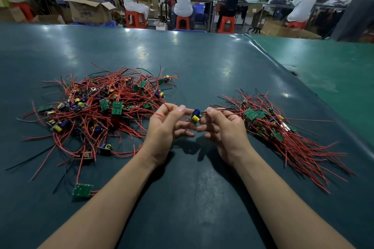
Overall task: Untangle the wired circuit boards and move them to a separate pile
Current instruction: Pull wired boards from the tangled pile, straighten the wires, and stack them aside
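A: What fills the frame, largest first?

B: One dark teal desk [202, 62], spanning left to right. On it lie two piles: the tangled pile [97, 107] at centre left, boards with red and black wires crossing every way, and the sorted pile [283, 127] at centre right, its wires lying roughly parallel. The boards in each are too overlapped to count.

A: And the hands?

B: Two. The left hand [166, 127] and right hand [224, 127] meet at centre frame, between the piles and above the desk, fingers curled and pinching the wires of one circuit board [196, 116] carrying yellow and blue parts. One stray board [82, 190] lies alone at lower left.

A: Any legible writing?

B: Print on a cardboard box [89, 12], upper left, is too blurred to read. Four red stools [135, 18] show plainly at top centre.
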`<state>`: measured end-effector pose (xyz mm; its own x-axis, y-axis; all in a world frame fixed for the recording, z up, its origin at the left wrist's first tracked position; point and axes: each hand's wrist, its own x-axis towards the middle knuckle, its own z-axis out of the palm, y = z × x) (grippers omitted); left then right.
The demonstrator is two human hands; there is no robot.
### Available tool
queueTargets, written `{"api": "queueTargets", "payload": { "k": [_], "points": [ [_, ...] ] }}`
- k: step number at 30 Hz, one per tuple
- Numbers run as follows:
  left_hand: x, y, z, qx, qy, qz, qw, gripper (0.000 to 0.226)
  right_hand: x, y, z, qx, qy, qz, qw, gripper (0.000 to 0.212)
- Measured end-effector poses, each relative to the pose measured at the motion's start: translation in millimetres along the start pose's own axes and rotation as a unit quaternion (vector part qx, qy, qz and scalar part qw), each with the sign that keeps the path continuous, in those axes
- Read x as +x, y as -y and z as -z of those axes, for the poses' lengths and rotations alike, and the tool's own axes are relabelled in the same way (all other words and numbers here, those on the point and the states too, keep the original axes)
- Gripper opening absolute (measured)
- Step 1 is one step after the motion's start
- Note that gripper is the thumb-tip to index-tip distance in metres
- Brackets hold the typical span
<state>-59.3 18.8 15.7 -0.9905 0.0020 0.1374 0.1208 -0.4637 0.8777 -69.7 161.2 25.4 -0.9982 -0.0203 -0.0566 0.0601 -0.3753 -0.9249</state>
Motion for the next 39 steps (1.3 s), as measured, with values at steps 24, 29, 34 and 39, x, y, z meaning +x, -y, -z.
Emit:
{"api": "queueTargets", "payload": {
  "k": [24,29,34,39],
  "points": [
    [2.2,4.3,4.6,0.132,0.028,0.003,0.991,0.009,2.5,-10.0,3.1,-0.066,-0.018,0.061,0.996,0.019],
    [3.5,4.2,4.2,0.119,0.018,-0.001,0.993,0.03,7.7,-8.9,8.6,-0.061,-0.032,0.094,0.993,0.021],
    [4.2,4.7,5.3,0.132,0.01,0.005,0.991,0.036,16.1,-6.3,20.6,-0.101,-0.12,0.145,0.977,0.023],
    [4.0,4.7,4.3,0.118,0.005,0.01,0.993,0.034,18.9,-8.7,27.4,-0.236,-0.16,0.197,0.938,0.018]
  ]
}}
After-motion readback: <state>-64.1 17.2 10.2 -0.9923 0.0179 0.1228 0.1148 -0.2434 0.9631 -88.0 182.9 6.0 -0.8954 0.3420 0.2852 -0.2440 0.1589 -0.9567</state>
